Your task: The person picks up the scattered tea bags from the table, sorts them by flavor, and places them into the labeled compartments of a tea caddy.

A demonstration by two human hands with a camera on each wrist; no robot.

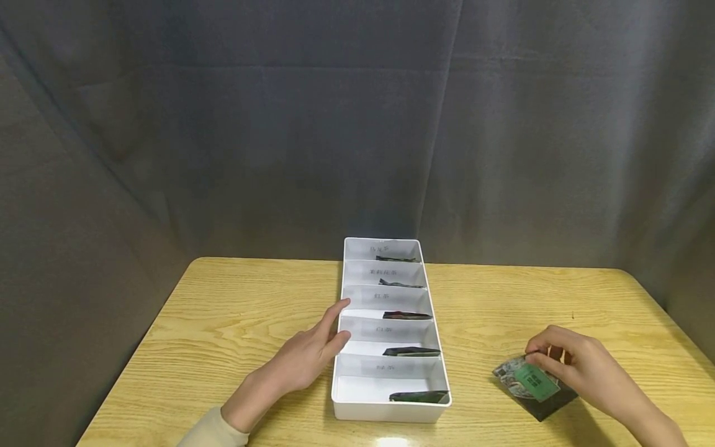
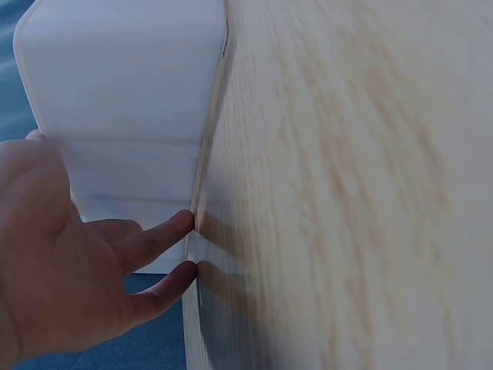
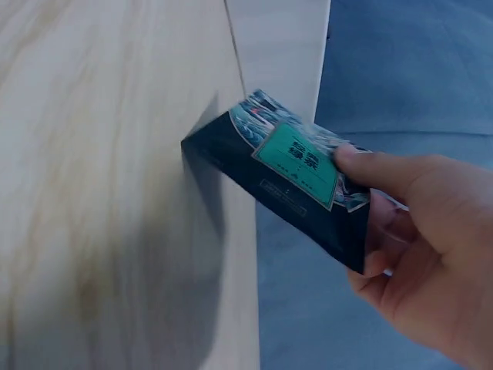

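Note:
A long white box (image 1: 385,411) with several compartments stands lengthwise on the wooden table, with handwriting on its dividers. One or more flat dark sachets lie at the right of each compartment, such as the green sachet (image 1: 419,396) in the nearest. My left hand (image 1: 296,360) rests against the box's left side, thumb and index finger at the rim; its lower fingertips touch the base in the left wrist view. Right of the box, my right hand (image 1: 581,366) pinches a dark tea sachet (image 3: 289,173) with a green label by its edge, tilted just over the table.
The wood-grained table (image 1: 234,304) runs out on both sides of the box. A dark grey curtain (image 1: 290,149) hangs behind the table and along both sides. A bright light reflection shows at the table's front.

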